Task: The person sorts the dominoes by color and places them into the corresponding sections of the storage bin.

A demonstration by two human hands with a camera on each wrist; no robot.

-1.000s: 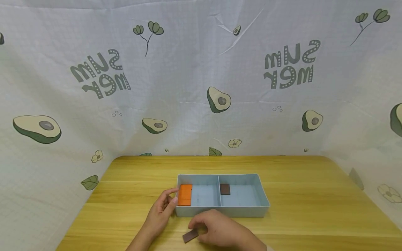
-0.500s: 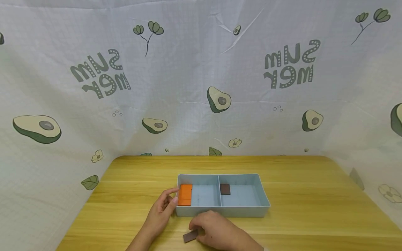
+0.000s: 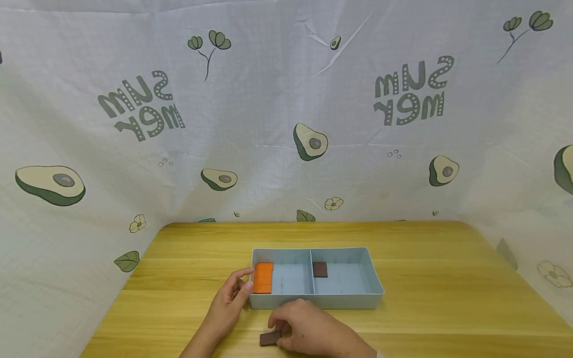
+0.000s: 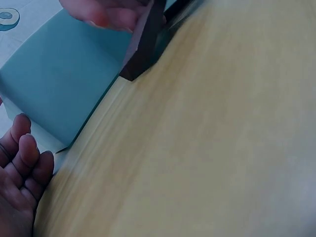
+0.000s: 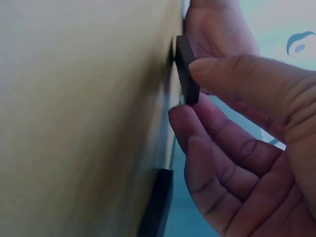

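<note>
A dark brown rectangular tile (image 3: 270,339) is pinched by the thumb and fingers of my right hand (image 3: 309,328), just in front of the box. The right wrist view has the thumb pressed on the tile (image 5: 186,69), whose edge is raised from the table. My left hand (image 3: 228,303) rests at the left end of the light blue box (image 3: 315,301), its index finger and thumb at the rim and wall. Its other fingers (image 4: 27,153) are loosely bent beside the box in the left wrist view. Orange tiles (image 3: 263,278) line the left compartment, and a brown tile (image 3: 320,269) sits in the right one.
A divider (image 3: 312,273) splits the box in two. Another dark piece (image 5: 157,202) shows low in the right wrist view. The wooden table (image 3: 429,278) reaches back to a white printed cloth (image 3: 268,99).
The brown tile in my right hand has turned from a slant to nearly level across the head view, as the fingers tightened around it. My left hand keeps its place on the box.
</note>
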